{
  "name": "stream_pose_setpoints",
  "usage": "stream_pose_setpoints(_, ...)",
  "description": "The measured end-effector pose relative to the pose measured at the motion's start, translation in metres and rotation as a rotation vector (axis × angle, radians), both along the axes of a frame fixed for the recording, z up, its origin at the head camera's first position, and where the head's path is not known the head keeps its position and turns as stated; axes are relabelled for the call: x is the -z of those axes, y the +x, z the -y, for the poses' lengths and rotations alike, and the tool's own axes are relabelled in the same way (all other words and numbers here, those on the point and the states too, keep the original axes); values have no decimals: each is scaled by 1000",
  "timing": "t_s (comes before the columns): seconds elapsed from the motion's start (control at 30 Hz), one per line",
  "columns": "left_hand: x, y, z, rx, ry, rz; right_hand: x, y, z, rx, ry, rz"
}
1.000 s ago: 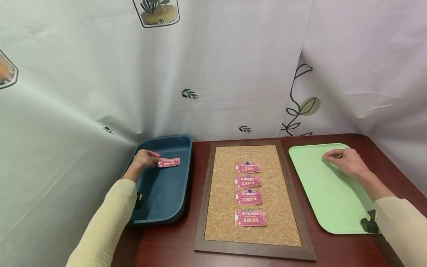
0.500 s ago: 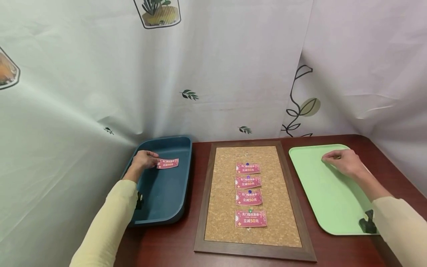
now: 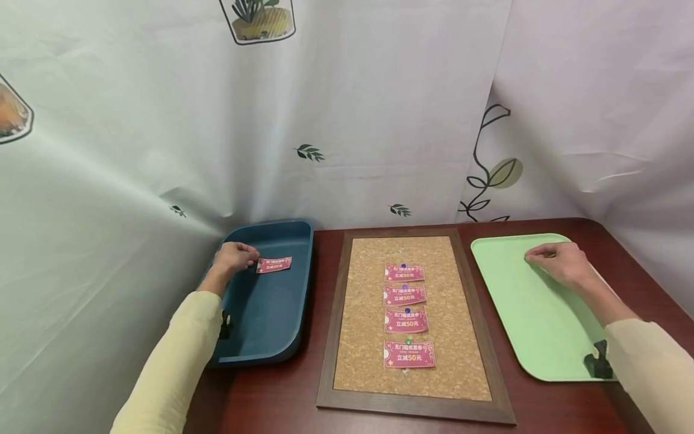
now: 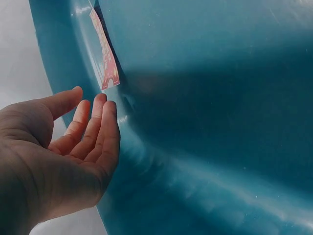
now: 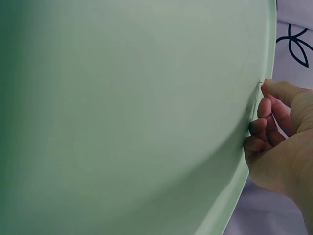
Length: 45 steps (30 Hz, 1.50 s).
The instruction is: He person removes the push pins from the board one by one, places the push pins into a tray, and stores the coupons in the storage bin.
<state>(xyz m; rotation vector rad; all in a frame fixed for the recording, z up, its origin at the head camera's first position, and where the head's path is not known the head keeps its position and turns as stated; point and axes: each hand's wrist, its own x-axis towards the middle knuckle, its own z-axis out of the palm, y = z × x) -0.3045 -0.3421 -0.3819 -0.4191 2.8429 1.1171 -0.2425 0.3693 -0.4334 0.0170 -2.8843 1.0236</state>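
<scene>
My left hand (image 3: 238,257) hovers in the blue tray (image 3: 269,319) beside a pink paper coupon (image 3: 274,264). The left wrist view shows its thumb and fingers apart, relaxed, with nothing between them. Just past the fingertips (image 4: 110,105), the coupon (image 4: 105,54) lies in the tray, slightly curved. Over the far end of the light green tray (image 3: 520,301), my right hand (image 3: 561,259) pinches a pushpin between thumb and forefinger. Only its thin needle (image 5: 261,82) sticks out in the right wrist view; the head is hidden by the fingers.
Between the trays lies a wood-framed corkboard (image 3: 363,337) with several pink coupons (image 3: 409,354) pinned in a column. Blue, purple and green pushpins (image 3: 408,342) hold them. A printed white curtain (image 3: 358,120) hangs behind the dark red table (image 3: 271,398).
The left fingers have eased slightly off the coupon's left end, which shows a little more now. My right hand stays in place over the green tray.
</scene>
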Motion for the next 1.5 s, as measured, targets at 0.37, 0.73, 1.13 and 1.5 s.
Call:
stream_pose_setpoints(0.37,-12,11,6,15,-44,-8,-4,3,-2,-16,1,-9)
stream_pose_setpoints(0.73,-24,10,-1,-19,16,-106,-11,3,-5,-22,-70,-21)
stream_pose_setpoints(1.13,-51,5,-39,59,81,-271,-32,-3,23,53,-115,-186)
stream_pose_setpoints(1.5,-60,-1,-88,102,154,-338,-47,-9,78,-31,-206,-233)
